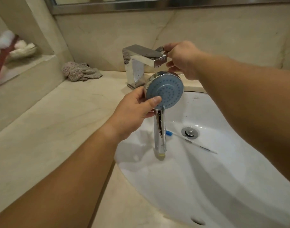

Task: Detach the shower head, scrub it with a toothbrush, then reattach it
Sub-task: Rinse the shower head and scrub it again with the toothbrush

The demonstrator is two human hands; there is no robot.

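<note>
Left hand (pixel 132 109) grips shower head (pixel 164 91) at rim, thumb on blue nozzle face, handle hanging down over white sink (pixel 223 170), head just under faucet (pixel 141 63) spout. Right hand (pixel 182 60) fingers curled on faucet lever. Toothbrush (pixel 187 140) lies in sink near drain (pixel 189 132). Grey rag (pixel 80 71) on tabletop (pixel 50 120), far left.

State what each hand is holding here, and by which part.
The left hand grips the shower head at the rim of its blue face, handle hanging down. The right hand holds the faucet lever.
</note>
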